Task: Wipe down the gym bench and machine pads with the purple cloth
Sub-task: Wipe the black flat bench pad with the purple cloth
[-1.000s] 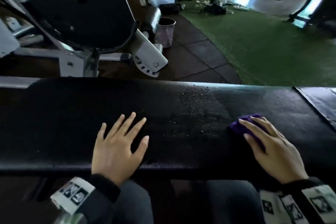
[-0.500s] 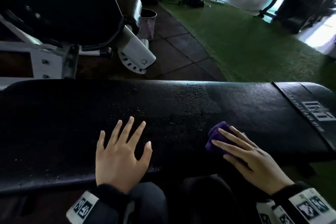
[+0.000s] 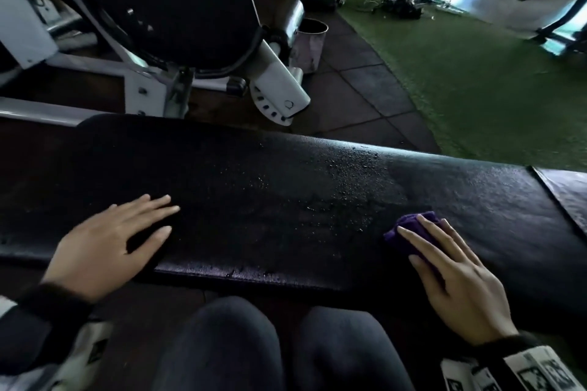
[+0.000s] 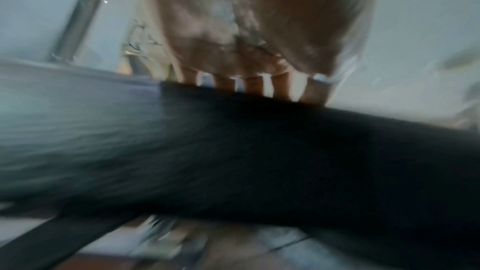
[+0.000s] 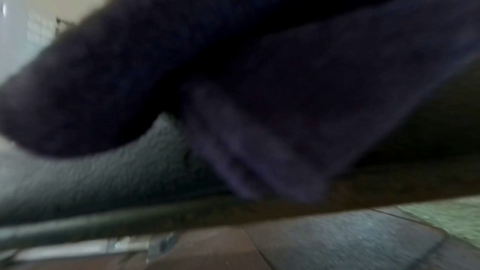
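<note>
With the right hand (image 3: 457, 279) pressing straight fingers on the purple cloth (image 3: 413, 225) atop the bench (image 3: 286, 200) and the left hand (image 3: 108, 244) flat, the bunched cloth may skip droplets (image 3: 349, 168).

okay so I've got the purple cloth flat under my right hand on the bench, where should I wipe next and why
Probably sweep the purple cloth leftward, toward the left hand. The bench pad beside the right hand looks smooth and already wiped, while water droplets bead across the middle stretch between the hands. The left hand lies flat on the pad, so it may need to shift out of the way.
</note>
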Demonstrator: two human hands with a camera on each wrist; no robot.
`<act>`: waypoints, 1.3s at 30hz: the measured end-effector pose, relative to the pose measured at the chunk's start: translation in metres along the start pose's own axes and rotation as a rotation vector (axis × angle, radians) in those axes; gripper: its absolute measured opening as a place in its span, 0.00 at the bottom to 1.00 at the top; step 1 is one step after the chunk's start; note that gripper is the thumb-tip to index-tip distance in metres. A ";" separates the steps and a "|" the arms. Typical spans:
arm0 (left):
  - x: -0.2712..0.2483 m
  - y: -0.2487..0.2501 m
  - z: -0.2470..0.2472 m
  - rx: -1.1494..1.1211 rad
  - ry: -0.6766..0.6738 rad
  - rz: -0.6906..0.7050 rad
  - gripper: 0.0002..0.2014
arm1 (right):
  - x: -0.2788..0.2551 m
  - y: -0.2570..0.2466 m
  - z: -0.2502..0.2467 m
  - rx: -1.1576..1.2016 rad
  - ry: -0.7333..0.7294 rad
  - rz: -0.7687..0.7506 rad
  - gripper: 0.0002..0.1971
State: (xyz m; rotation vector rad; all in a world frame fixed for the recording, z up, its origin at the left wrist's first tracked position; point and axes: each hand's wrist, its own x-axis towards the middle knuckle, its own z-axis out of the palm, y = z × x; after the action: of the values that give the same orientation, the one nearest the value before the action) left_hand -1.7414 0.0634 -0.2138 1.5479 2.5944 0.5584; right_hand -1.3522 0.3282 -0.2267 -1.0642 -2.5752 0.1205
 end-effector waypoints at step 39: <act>-0.003 -0.012 0.019 0.132 0.007 -0.040 0.31 | -0.008 0.022 -0.010 0.109 0.015 0.000 0.19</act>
State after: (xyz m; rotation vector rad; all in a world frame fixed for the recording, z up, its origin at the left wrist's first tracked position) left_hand -1.7453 0.0606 -0.2359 1.5285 2.7111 0.3976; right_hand -1.3288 0.3373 -0.2239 -1.0211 -2.5239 0.2482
